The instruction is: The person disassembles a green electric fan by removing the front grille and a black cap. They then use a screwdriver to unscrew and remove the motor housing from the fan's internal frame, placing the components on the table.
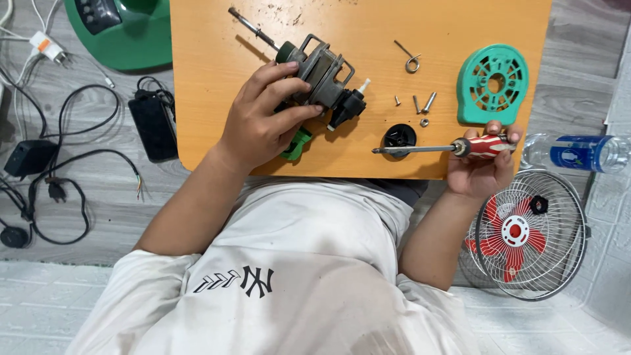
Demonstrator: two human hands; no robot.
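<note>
Meanwhile, left hand (pixel 259 125) on fan motor (pixel 320 69), right hand (pixel 480 172) around screwdriver (pixel 447 148).

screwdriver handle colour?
Red and white stripes, with a black collar, on the screwdriver in the right hand; head view.

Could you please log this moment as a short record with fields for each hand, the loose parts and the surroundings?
Left hand: left hand grips the fan motor, its shaft pointing away.
Right hand: right hand holds a red-handled screwdriver, blade pointing towards the motor.
Work surface: orange table.
Loose parts: screws, wire clip, black round part, green motor cover.
Floor, right: fan blade in wire guard, water bottle.
Floor, left: green fan base, black cables.
</note>
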